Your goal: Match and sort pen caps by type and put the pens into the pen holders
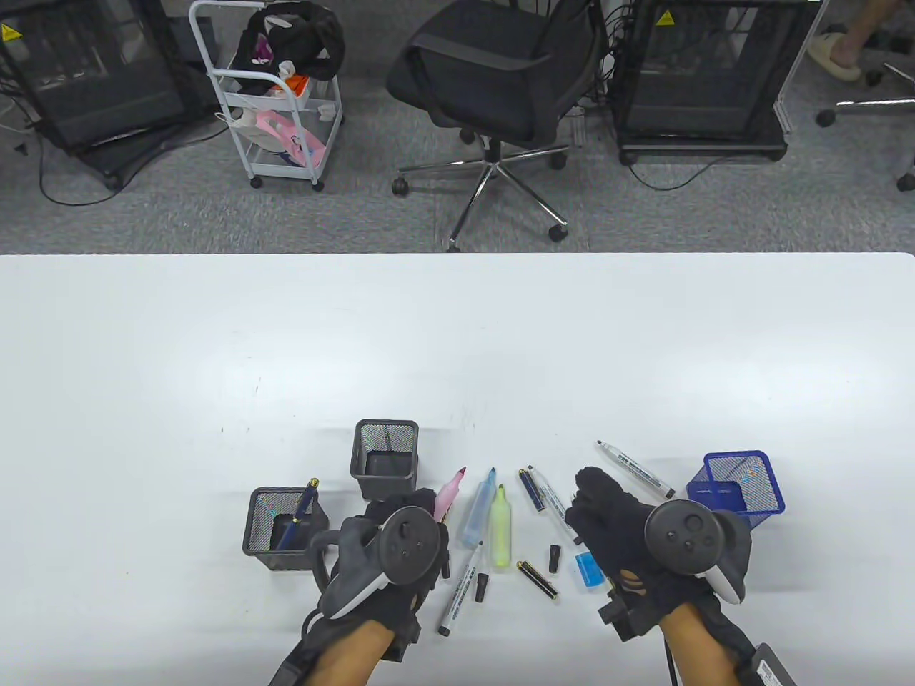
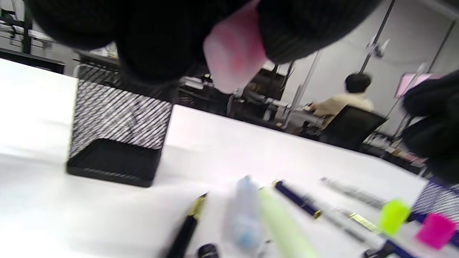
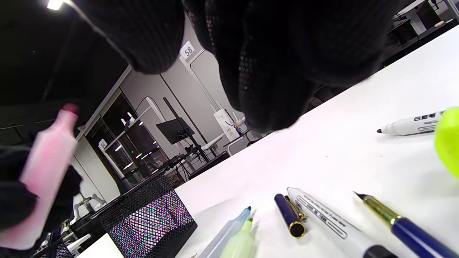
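Observation:
My left hand (image 1: 427, 506) grips an uncapped pink highlighter (image 1: 450, 493) just above the table; its pink body (image 2: 233, 57) shows between the gloved fingers. My right hand (image 1: 590, 493) hovers over the pens with loosely bent fingers and nothing in them. A blue highlighter (image 1: 479, 511), a yellow-green highlighter (image 1: 502, 529), white markers (image 1: 636, 468) and a dark blue pen cap (image 1: 531, 489) lie between the hands. A green cap (image 2: 394, 215) and a pink cap (image 2: 435, 229) sit near the right hand. A blue cap (image 1: 590, 569) lies beside it.
Two black mesh holders (image 1: 386, 457) (image 1: 282, 529) stand at the left; the nearer one holds a blue pen (image 1: 300, 511). A blue mesh holder (image 1: 736, 482) stands at the right. Small black caps (image 1: 482, 587) and a black-gold pen (image 1: 537, 579) lie near the front.

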`<state>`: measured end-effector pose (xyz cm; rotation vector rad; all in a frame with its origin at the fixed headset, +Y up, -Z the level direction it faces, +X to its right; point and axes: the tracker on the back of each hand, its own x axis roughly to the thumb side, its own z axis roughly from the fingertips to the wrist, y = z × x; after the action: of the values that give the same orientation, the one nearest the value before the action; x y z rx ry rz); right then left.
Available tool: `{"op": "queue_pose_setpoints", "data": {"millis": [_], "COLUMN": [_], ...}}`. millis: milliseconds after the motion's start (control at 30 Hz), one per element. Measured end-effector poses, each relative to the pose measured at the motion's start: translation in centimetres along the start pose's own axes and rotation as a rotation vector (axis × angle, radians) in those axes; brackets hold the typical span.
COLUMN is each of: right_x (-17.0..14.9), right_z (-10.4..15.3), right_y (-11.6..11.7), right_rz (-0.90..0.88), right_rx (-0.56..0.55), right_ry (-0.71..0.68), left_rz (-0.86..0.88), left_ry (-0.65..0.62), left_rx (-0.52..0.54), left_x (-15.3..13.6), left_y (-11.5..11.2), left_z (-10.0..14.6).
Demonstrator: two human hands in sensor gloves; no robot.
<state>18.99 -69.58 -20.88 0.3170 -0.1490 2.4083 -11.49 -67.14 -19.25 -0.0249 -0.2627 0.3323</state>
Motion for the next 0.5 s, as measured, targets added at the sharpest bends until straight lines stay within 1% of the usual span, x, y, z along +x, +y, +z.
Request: {"op": "queue_pose_setpoints", "data": {"millis": [100,133,167,267,333,500], "right_x": [0.1,0.2,0.3,0.3,0.3,0.4], "right_z": [0.0,0.1,0.1,0.1,0.1,0.1], "right_y": [0.0,0.0,0.1,0.2,0.2,0.1], "right_rz": [0.006,0.009,0.016,0.030,0.035,0.063], "right_rx": [0.001,0.005,0.008,0.019,0.024,0.031], "right_ry": [-0.006,-0.009,-0.012,-0.017,-0.015,-0.007], "left_rz": [0.097,0.146,0.174,0.249,0.233,0.225], "left_ry": [-0.083,-0.104,-0.114,-0.129,-0.127,-0.133], "left_rx": [0.048,0.105,0.138,0.122,0.099,0.083], "left_x": [0.0,0.0,0.0,0.0,-0.1,-0.3], "left_y": [0.4,0.4,0.4,0.0,-0.3,-0.6], "left_z": [0.7,0.9,0.9,0.8,0.7,0.6]}}
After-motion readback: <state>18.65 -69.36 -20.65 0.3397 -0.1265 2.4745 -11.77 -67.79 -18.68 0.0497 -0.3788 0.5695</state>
